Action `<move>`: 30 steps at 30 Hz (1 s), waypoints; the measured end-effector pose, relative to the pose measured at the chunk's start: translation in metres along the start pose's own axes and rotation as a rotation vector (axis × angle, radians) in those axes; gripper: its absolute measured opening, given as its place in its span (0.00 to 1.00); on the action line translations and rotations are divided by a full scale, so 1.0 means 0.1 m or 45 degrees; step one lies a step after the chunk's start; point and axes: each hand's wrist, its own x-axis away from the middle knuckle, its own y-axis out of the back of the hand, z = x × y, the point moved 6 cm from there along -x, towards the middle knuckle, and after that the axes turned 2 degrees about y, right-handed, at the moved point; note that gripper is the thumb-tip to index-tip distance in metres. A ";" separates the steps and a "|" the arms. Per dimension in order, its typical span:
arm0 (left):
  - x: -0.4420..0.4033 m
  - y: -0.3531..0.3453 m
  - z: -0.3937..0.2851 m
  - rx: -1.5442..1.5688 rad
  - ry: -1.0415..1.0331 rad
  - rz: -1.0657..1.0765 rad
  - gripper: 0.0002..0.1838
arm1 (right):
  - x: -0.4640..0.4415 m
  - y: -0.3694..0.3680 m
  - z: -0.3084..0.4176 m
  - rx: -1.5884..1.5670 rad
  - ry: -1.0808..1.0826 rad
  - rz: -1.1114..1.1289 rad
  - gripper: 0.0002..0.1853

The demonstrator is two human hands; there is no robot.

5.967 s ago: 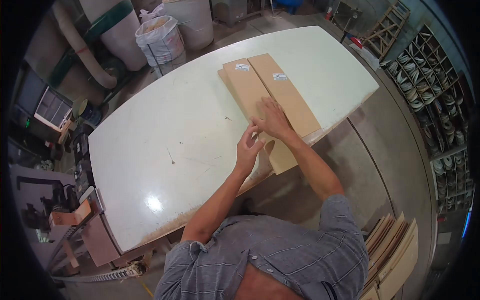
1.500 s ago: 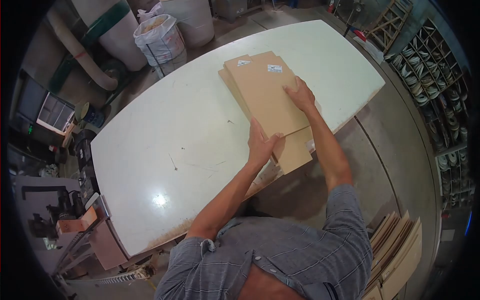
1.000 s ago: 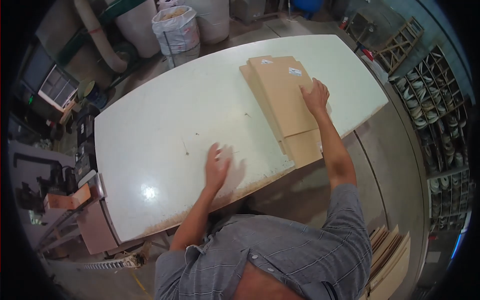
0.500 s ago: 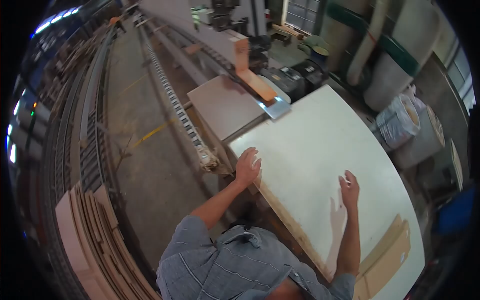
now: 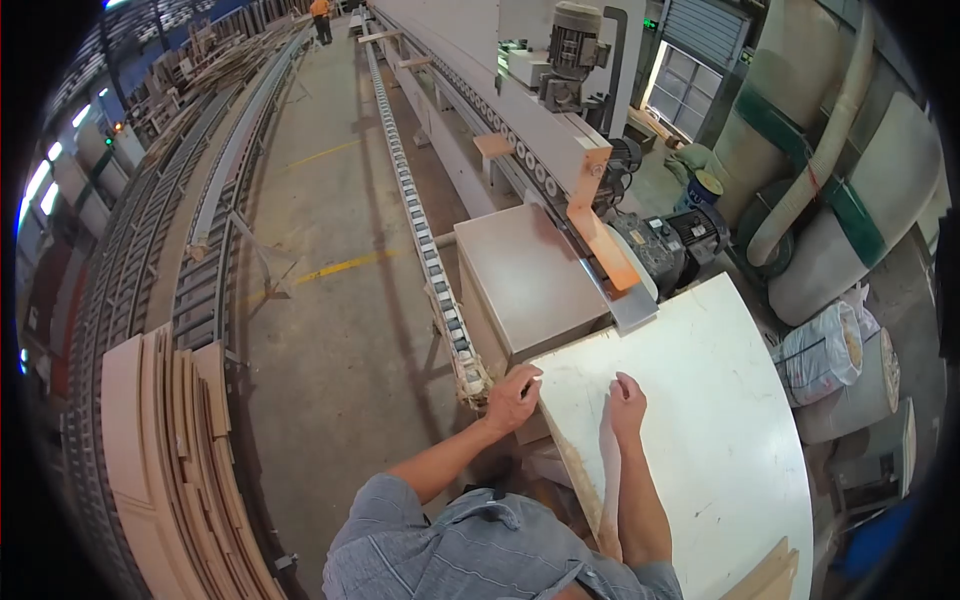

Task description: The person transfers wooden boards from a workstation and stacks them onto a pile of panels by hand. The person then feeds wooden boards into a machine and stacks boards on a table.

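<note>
My left hand (image 5: 511,400) is at the near left corner of a white curved tabletop (image 5: 690,400), its fingers loosely bent and no object visible in them. Over the white surface, my right hand (image 5: 627,403) hovers with its fingers curled together; nothing shows between them. Beyond both hands lies a smooth light-brown panel surface (image 5: 535,265). A metal plate (image 5: 632,308) and an orange-brown guide piece (image 5: 603,250) sit where the machine meets the tabletop. Pale brown boards (image 5: 768,575) rest on the table at the lower right.
A narrow roller conveyor (image 5: 410,190) runs along the machine's left side. Stacked brown panels (image 5: 180,460) stand at the lower left, beside roller tracks (image 5: 205,290). Motors (image 5: 680,240), dust ducts (image 5: 835,130) and a white sack (image 5: 820,350) are on the right. A person (image 5: 320,20) stands far off.
My view has lifted, bringing more of the machine and aisle into sight. The right hand has moved left, nearer the left hand, and its fingers have curled in.
</note>
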 end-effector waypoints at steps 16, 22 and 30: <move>-0.92 -0.18 0.05 0.001 -0.068 -0.074 0.18 | 0.17 0.30 -0.20 -0.886 -0.403 -0.111 0.17; -1.42 -0.19 0.03 -0.200 -0.143 -0.181 0.28 | 0.17 0.37 -0.12 -0.886 -0.408 -0.096 0.18; -2.36 -0.36 0.77 -0.589 -0.130 -0.138 0.51 | 0.11 0.37 -0.21 -0.924 -0.439 -0.074 0.16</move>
